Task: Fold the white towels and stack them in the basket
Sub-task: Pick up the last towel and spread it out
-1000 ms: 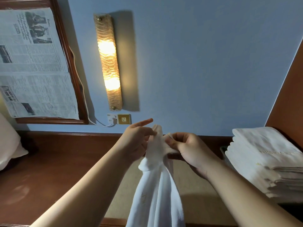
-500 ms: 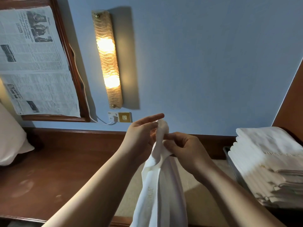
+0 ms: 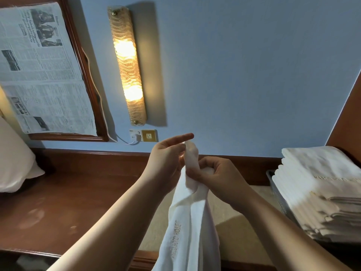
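Blue wall behind a brown desk (image 3: 64,202). Both hands, left (image 3: 166,163) and right (image 3: 218,175), pinch one bunched top end of a towel (image 3: 191,222) that hangs limp. Soft and light; I'd seek its corners. Folded stack (image 3: 320,184) fills the basket (image 3: 277,190).

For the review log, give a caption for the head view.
Left hand and right hand pinch a hanging white cloth towel beside the stacked folded white towels.
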